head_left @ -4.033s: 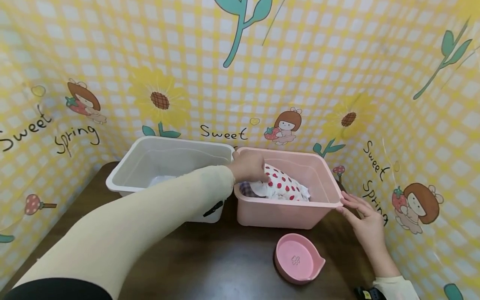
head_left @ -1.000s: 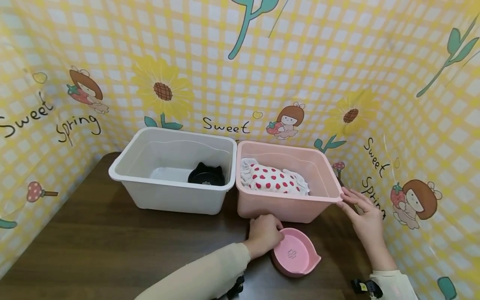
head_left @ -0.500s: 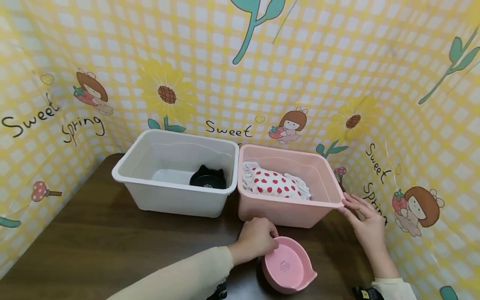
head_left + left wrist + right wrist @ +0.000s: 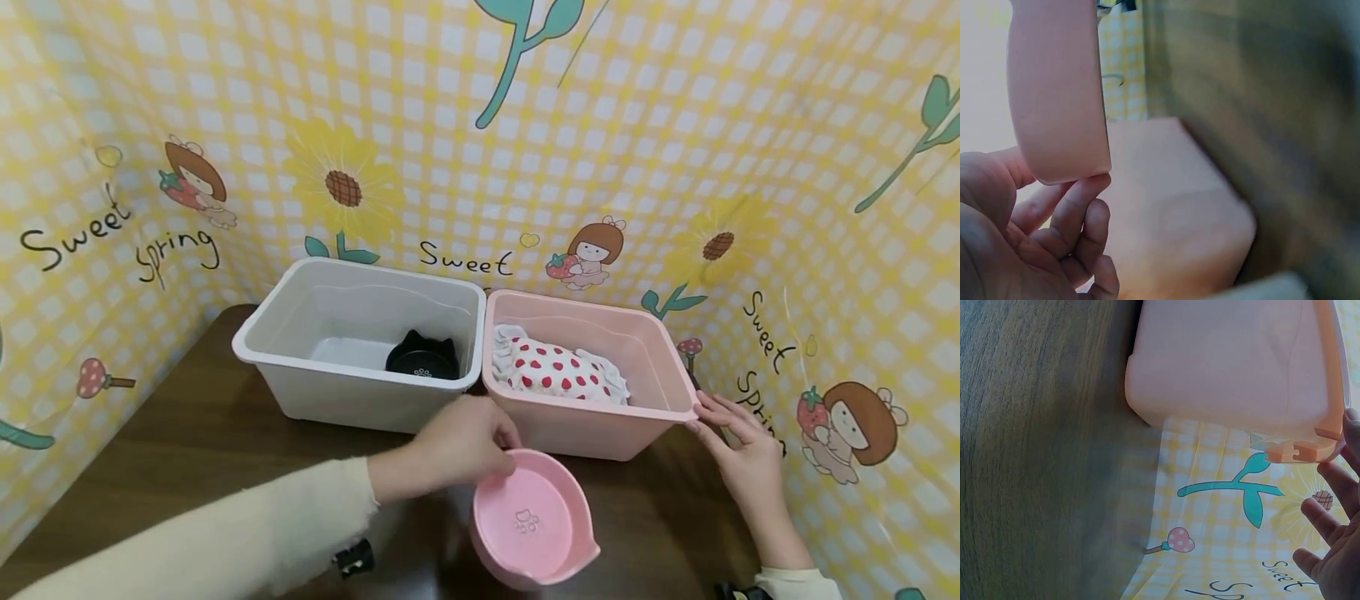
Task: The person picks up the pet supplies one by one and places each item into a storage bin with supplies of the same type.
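A shallow pink bowl (image 4: 525,517) with a paw print inside and a pointed ear on its rim hangs tilted above the table. My left hand (image 4: 457,442) pinches its rim between thumb and fingers; the left wrist view shows the bowl's side (image 4: 1060,94) above curled fingers. My right hand (image 4: 746,458) holds the near right corner of the pink bin (image 4: 570,429), thumb and fingertips at its rim. A white cushion with red hearts (image 4: 558,367) and frilled ends lies in that bin. The white bin (image 4: 337,392) to its left holds a black cat-eared bowl (image 4: 423,354).
Both bins stand side by side on the dark wooden table (image 4: 187,475), close to the back. A yellow checked cloth (image 4: 420,125) with flowers and cartoon prints hangs behind and along the sides.
My left hand has come out of the pink bin, gripped the pink bowl's rim, and lifted it leftward off the table. My right hand stays at the bin's corner.
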Demonstrator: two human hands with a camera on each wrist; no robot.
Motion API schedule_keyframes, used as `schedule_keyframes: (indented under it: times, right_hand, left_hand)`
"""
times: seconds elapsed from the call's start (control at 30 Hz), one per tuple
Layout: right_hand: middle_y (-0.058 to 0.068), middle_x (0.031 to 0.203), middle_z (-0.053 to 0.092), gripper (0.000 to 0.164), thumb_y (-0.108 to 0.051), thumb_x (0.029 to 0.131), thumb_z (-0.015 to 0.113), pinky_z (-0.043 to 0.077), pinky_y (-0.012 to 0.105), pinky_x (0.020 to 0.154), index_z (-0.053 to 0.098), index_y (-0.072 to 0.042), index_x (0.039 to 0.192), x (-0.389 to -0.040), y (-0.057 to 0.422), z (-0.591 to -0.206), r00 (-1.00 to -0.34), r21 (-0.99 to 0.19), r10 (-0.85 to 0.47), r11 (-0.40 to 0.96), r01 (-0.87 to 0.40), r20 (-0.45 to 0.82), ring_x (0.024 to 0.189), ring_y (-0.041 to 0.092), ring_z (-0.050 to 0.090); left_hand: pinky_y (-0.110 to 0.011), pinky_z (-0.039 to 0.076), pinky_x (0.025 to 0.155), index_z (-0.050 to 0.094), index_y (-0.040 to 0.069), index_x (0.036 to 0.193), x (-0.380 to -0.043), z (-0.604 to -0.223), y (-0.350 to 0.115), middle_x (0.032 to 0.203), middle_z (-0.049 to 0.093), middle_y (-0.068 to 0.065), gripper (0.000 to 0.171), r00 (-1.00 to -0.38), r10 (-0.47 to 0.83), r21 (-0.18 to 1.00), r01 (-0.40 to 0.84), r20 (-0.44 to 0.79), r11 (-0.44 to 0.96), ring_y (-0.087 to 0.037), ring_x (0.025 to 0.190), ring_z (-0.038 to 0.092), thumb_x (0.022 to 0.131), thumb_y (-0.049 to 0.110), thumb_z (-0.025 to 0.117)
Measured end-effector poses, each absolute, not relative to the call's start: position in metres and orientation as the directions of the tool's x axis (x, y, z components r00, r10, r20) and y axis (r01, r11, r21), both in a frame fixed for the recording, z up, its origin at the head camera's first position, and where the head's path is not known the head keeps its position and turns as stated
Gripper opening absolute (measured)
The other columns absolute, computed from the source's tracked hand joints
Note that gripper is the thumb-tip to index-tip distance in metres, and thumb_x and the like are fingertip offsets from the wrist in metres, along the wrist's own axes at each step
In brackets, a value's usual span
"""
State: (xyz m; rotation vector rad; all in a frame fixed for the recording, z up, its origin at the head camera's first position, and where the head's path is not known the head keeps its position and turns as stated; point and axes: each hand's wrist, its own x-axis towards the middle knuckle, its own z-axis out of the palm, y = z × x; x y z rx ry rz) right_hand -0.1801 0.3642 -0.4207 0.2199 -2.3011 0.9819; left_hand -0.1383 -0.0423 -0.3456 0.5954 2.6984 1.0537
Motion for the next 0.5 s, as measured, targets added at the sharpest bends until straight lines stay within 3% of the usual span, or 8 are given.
schedule_keyframes:
  times: [0.3, 0.5]
  right_hand:
    - [0.007, 0.122, 0.074, 0.028, -0.007, 0.081, 0.087, 0.037, 0.004, 0.098, 0.081, -0.011, 0.108, -0.183, 0.363, -0.418, -0.793, -0.585, 0.086, 0.723, -0.367, 0.604, 0.121, -0.007, 0.057]
    - [0.008, 0.121, 0.075, 0.028, -0.007, 0.08, 0.087, 0.036, 0.003, 0.098, 0.081, -0.011, 0.108, -0.18, 0.364, -0.416, -0.798, -0.57, 0.077, 0.74, -0.356, 0.598, 0.122, -0.008, 0.055]
  left_hand:
    - [-0.028, 0.053, 0.066, 0.082, 0.023, 0.085, -0.163, -0.266, -0.097, 0.077, 0.072, 0.007, 0.001, -0.93, 0.366, 0.656, 0.25, -0.043, 0.712, -0.015, 0.08, 0.062, 0.084, 0.022, 0.083]
    - [-0.036, 0.056, 0.082, 0.08, 0.015, 0.103, -0.189, -0.222, -0.13, 0.098, 0.076, -0.002, 0.018, -0.941, 0.321, 0.651, 0.178, -0.107, 0.738, -0.022, 0.093, 0.067, 0.085, 0.015, 0.076]
